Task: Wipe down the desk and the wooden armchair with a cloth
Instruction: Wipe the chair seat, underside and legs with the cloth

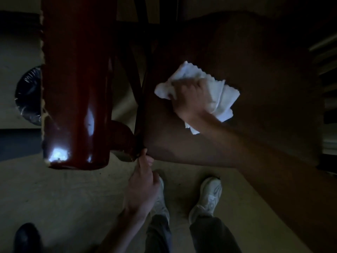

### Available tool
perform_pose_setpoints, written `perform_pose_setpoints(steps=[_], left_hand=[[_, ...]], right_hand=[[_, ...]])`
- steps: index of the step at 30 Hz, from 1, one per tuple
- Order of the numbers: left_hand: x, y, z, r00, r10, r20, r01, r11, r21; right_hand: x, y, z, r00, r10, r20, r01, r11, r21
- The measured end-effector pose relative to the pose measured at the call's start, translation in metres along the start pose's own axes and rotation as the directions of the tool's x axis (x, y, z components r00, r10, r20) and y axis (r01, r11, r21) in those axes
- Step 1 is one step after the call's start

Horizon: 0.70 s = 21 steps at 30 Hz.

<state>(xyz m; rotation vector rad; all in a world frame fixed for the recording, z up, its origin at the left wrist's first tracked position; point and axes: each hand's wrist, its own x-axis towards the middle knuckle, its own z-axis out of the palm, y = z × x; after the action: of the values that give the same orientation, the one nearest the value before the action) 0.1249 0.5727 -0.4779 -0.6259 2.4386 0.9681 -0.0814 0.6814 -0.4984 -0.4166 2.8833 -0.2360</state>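
Pressing a white cloth (220, 95) onto the armchair seat (255, 61): right hand (191, 99), grip curled round it; left hand (142, 183), grip pinching the seat's front corner beside the glossy armrest (76, 79).

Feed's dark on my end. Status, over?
Right hand holds cloth down on seat. Left hand grips seat's front corner. Nothing blocking the cloth.
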Motion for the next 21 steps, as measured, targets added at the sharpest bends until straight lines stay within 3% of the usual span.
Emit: perform_pose_setpoints(steps=[6,11,15,17,21], left_hand=[[-0.004,0.005,-0.002,0.999,-0.042,-0.001,0.042,0.998,0.054],[-0.003,0.012,-0.003,0.997,-0.077,0.015,0.077,0.997,-0.012],[0.001,0.018,0.0,0.995,-0.097,0.006,0.097,0.994,-0.057],[0.003,0.02,-0.001,0.998,-0.052,-0.022,0.05,0.995,-0.089],[0.01,0.028,-0.012,0.999,-0.017,-0.042,0.01,0.989,-0.148]], right_hand=[[-0.131,-0.019,0.017,0.958,-0.178,0.224,0.185,0.983,-0.01],[-0.087,-0.005,0.009,0.917,-0.314,0.246,0.33,0.944,-0.026],[-0.029,-0.01,-0.002,0.979,-0.139,0.147,0.153,0.984,-0.087],[-0.037,-0.016,0.003,0.992,-0.07,0.101,0.073,0.997,-0.032],[-0.117,-0.023,0.025,0.969,-0.169,0.179,0.162,0.985,0.052]])
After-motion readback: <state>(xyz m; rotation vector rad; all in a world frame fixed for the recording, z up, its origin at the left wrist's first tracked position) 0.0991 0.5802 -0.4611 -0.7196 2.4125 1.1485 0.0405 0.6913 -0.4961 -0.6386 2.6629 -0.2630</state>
